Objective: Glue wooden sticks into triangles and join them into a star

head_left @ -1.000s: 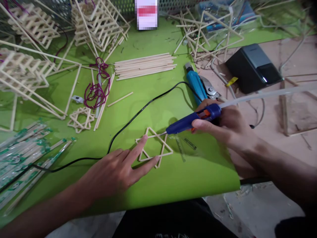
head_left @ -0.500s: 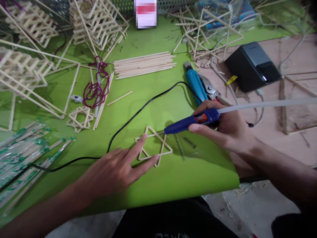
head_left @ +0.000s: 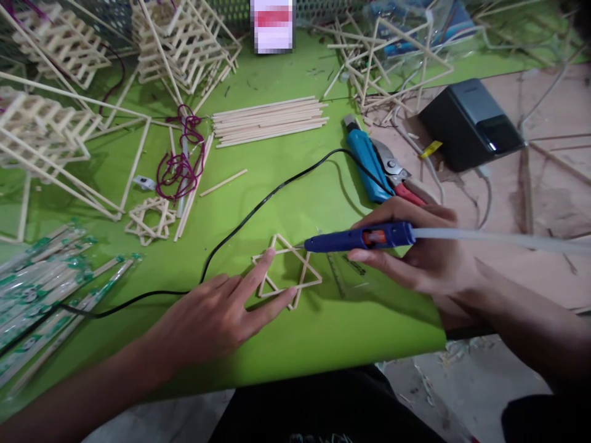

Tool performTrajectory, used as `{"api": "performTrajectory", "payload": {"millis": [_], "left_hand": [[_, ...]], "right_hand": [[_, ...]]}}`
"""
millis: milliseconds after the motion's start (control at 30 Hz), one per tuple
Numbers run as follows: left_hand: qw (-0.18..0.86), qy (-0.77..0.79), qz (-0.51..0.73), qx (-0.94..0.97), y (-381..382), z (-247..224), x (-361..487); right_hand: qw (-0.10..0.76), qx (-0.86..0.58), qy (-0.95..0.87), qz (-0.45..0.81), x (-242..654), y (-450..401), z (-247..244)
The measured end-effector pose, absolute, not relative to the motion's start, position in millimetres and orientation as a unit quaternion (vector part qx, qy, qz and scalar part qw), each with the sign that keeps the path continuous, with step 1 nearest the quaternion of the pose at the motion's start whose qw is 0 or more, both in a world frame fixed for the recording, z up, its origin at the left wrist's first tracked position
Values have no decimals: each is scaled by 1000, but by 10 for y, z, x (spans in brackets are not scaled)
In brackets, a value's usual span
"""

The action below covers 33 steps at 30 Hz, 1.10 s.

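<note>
A six-pointed star of thin wooden sticks lies flat on the green mat. My left hand reaches in from the left, two fingers stretched apart with their tips pressing on the star's sticks. In my right hand is a blue hot glue gun, gripped around its body. Its nozzle points left, at the star's upper right, where two sticks cross; whether it touches the wood I cannot tell. A translucent glue stick sticks out of the gun's back. Under the hand lies a clear ruler.
A black cable crosses the mat. Beyond stand a stick bundle, a blue cutter, pruning shears and a dark power bank. Leftward are a small star, purple string, wrapped chopsticks and stacked stick frames.
My right hand has turned the glue gun to lie more level, its back end lower and slightly right. The red shear handle shows more. My left hand and the star stay put.
</note>
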<state>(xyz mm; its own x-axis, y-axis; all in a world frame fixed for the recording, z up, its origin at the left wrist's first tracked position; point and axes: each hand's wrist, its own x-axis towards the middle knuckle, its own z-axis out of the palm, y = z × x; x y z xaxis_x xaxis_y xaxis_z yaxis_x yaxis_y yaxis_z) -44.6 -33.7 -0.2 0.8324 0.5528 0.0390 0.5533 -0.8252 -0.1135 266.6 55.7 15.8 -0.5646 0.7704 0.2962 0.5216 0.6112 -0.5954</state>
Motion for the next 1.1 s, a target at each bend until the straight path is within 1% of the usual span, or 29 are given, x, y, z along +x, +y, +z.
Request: {"api": "performTrajectory", "payload": {"millis": [133,300,533,767,933,1100], "left_hand": [[61,-289,15,-955,-341,1,-448],[53,-293,14,-954,-347,0,-455],[49,-289,16,-956,-339,12,-452],[45,-296,10,-954,-341,-7,-447],[45,-294,9,-955,-346,2,-455],[55,-286,12,-957,-334,8,-440]], "right_hand": [[285,-325,-882,188,2682,521,142],[269,-325,-893,157,2684,495,161],[296,-283,-904,121,2711,516,120],[270,-206,-938,67,2699,472,183],[245,-205,-947,32,2730,425,192],[260,-191,-947,15,2728,437,176]]}}
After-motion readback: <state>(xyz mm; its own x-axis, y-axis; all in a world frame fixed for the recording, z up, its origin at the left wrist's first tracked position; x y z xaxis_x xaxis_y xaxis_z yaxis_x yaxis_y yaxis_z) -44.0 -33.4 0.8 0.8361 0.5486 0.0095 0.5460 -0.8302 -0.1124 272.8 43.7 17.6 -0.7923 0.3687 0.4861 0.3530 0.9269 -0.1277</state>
